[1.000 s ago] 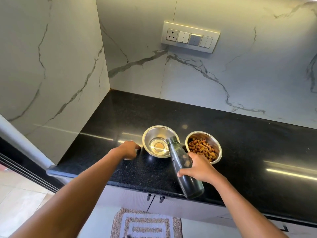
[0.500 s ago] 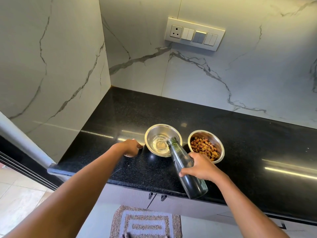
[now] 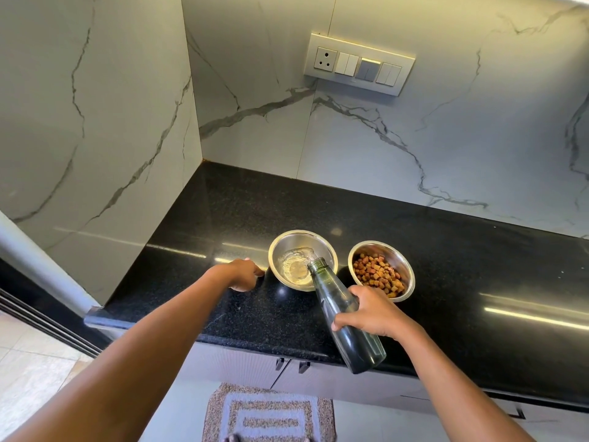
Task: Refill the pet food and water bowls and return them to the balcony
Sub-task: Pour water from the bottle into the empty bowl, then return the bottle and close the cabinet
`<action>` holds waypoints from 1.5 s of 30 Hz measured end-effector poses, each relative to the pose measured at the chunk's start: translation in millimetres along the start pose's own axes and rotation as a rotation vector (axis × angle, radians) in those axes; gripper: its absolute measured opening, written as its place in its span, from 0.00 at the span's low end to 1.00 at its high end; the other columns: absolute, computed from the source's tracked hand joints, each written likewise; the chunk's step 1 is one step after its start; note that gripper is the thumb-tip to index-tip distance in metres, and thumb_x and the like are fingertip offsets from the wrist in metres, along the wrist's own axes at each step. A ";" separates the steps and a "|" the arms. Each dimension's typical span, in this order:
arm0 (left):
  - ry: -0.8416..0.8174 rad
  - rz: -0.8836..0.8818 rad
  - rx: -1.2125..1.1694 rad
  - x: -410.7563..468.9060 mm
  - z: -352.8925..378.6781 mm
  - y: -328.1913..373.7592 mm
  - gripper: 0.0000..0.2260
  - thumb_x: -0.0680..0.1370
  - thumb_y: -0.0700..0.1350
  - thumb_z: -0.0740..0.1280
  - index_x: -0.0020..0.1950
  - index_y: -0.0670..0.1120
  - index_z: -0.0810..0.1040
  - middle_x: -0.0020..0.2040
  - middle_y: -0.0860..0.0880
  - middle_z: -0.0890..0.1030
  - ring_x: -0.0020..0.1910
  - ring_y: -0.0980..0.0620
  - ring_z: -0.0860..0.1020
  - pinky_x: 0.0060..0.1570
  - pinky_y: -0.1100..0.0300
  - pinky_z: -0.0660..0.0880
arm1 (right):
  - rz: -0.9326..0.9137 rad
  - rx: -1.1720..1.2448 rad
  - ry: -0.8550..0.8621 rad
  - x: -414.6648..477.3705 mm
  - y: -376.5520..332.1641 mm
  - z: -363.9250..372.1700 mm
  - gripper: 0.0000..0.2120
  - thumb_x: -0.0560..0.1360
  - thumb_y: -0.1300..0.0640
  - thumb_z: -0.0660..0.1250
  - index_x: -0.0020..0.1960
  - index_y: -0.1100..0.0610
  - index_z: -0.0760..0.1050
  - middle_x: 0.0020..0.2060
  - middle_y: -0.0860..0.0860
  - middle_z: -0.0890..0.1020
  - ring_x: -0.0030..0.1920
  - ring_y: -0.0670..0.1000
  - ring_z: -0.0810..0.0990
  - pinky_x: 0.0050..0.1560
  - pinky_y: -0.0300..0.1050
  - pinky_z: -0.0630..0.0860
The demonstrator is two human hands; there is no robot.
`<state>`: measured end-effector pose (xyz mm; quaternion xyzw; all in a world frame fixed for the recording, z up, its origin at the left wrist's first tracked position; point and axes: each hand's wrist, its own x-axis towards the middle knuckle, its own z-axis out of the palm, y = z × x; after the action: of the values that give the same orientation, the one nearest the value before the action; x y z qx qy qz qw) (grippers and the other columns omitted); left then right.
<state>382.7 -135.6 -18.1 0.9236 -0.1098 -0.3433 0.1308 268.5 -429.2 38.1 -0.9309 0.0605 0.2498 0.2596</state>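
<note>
Patterned mat (image 3: 267,413) on floor at bottom edge, below cabinet fronts. Two bare forearms reaching up over black speckled surface (image 3: 478,266), glossy, streaked with light reflections. Right hand (image 3: 371,311) wrapped around dark green glass bottle (image 3: 345,317), fingers (image 3: 342,322) closed on its mid-body; base hanging out past near edge of surface, neck tilted away and down, uncapped mouth over near rim of water bowl (image 3: 302,260). Clear stream running from mouth into bowl, shallow rippling pool at bottom. Water bowl: round, polished steel, standing upright on surface. Left hand (image 3: 243,274) resting on surface just beside water bowl's left side, fingers curled under, knuckles up; holding something or not, cannot tell. Food bowl (image 3: 381,271) just right of water bowl, same steel make, close but apart, partly filled with brown kibble (image 3: 377,274), chunky pieces heaped toward near side. Right thumb side near food bowl's front rim. Farther back: bare stretch of surface running into corner, white marble-look wall panels with grey veins. Switch plate (image 3: 358,63) on back wall, one socket plus several rockers.
</note>
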 end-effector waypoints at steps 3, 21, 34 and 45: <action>-0.004 0.004 0.005 0.7 1.2 -1.4 0.29 0.79 0.35 0.55 0.80 0.50 0.66 0.80 0.42 0.64 0.76 0.40 0.67 0.73 0.48 0.67 | 0.007 0.002 -0.010 -2.1 -0.2 0.6 0.29 0.56 0.37 0.81 0.51 0.50 0.80 0.47 0.48 0.85 0.48 0.49 0.85 0.50 0.53 0.86; 0.023 0.000 0.024 -0.6 3.6 1.6 0.26 0.82 0.37 0.54 0.81 0.50 0.64 0.83 0.38 0.52 0.79 0.39 0.63 0.75 0.49 0.62 | 0.057 0.022 -0.019 -14.0 0.8 -4.0 0.31 0.56 0.36 0.80 0.52 0.51 0.81 0.48 0.49 0.86 0.49 0.52 0.86 0.54 0.59 0.85; 0.016 0.008 0.051 5.9 7.5 -2.3 0.27 0.82 0.37 0.55 0.80 0.52 0.64 0.83 0.38 0.50 0.80 0.38 0.61 0.77 0.44 0.59 | 0.066 0.033 -0.034 -18.0 1.2 -10.9 0.28 0.57 0.38 0.81 0.51 0.52 0.82 0.47 0.50 0.87 0.48 0.52 0.86 0.55 0.59 0.85; 0.010 -0.003 0.047 8.7 10.5 -5.1 0.27 0.82 0.38 0.55 0.81 0.52 0.63 0.83 0.38 0.49 0.80 0.36 0.59 0.77 0.42 0.60 | 0.064 0.041 -0.048 -20.2 1.0 -12.5 0.28 0.58 0.39 0.81 0.51 0.53 0.82 0.48 0.53 0.87 0.49 0.55 0.87 0.56 0.60 0.85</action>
<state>382.8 -135.1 -32.7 0.9282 -0.1159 -0.3364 0.1091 256.1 -436.8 56.9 -0.9167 0.0893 0.2788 0.2719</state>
